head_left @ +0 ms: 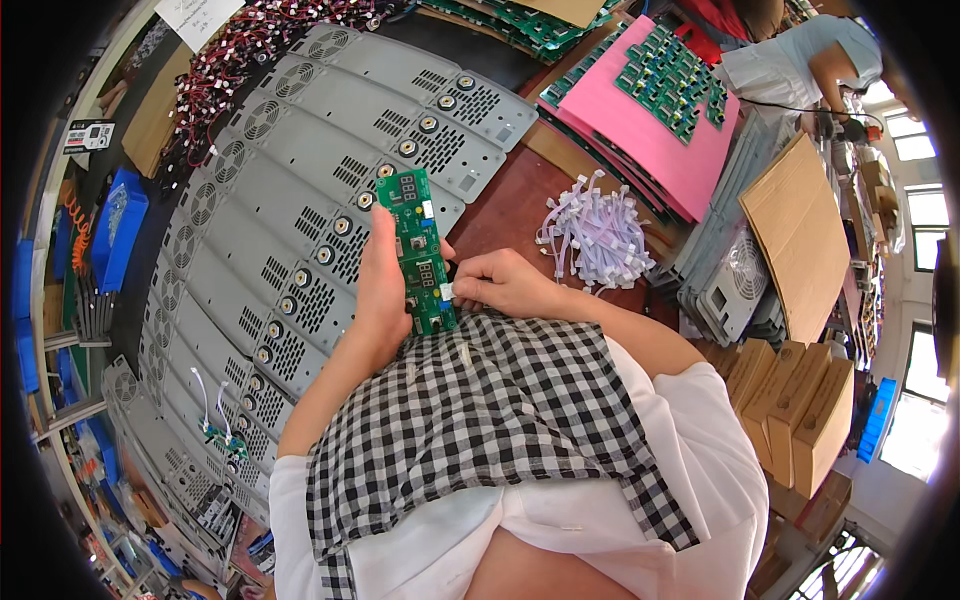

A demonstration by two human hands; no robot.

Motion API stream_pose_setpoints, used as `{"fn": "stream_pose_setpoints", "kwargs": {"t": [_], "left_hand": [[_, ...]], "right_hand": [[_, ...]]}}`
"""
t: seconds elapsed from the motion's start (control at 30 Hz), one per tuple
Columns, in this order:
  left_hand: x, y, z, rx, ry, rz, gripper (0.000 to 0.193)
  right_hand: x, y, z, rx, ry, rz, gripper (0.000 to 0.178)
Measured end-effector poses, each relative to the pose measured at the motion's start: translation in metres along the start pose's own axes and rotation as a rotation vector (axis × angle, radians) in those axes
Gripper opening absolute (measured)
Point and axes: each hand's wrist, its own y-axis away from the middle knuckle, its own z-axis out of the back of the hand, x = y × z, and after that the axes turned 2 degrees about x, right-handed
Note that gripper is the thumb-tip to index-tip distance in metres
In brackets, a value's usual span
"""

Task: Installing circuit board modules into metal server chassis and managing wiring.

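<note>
A green circuit board [409, 240], long and narrow with two dark digit displays, stands tilted in front of my apron. My left hand [379, 280] is closed round its left side, with fingertips showing behind the right edge. My right hand [510, 283] pinches at a white connector [446, 291] on the board's lower right edge. Whether a cable runs from that connector is hidden by the fingers. A heap of white cables with plugs [597, 235] lies on the red-brown tabletop [497, 215] just beyond my right hand.
Grey metal panels with fan grilles [300, 130] overlap along the left. One carries a small board with white wires [225, 440]. Pink sheets [630, 110] bear more green boards [672, 80] at the far right. Cardboard [800, 235] and cartons [795, 410] stand right; another person [800, 75] is beyond.
</note>
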Motion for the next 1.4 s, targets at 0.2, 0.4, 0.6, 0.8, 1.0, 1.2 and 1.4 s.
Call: {"fn": "stream_pose_setpoints", "kwargs": {"t": [0.2,0.4,0.6,0.8,1.0,1.2,1.4], "left_hand": [[0.004,0.006,-0.004,0.003,-0.034,0.024,0.054],[0.005,0.0,0.001,-0.046,0.031,0.086,0.058],[0.011,-0.018,0.014,-0.032,-0.051,0.12,0.054],[-0.002,-0.02,0.067,-0.159,0.039,0.01,0.049],[-0.005,-0.008,0.072,-0.187,0.018,0.01,0.046],[0.001,-0.006,0.075,-0.201,0.035,0.02,0.048],[0.003,-0.001,0.085,-0.16,0.078,0.001,0.046]], "right_hand": [[-0.003,0.003,-0.006,-0.041,0.343,0.023,0.025],[-0.003,0.001,-0.009,-0.109,0.559,0.1,0.026],[0.013,0.011,0.051,-0.431,0.725,0.367,0.016],[-0.04,0.061,0.083,-0.287,1.481,0.129,0.011],[-0.083,0.055,0.059,-0.151,1.56,0.081,0.009],[-0.084,0.057,0.08,-0.19,1.505,0.097,0.013],[-0.057,0.078,0.078,-0.17,1.109,-0.169,0.028]]}}
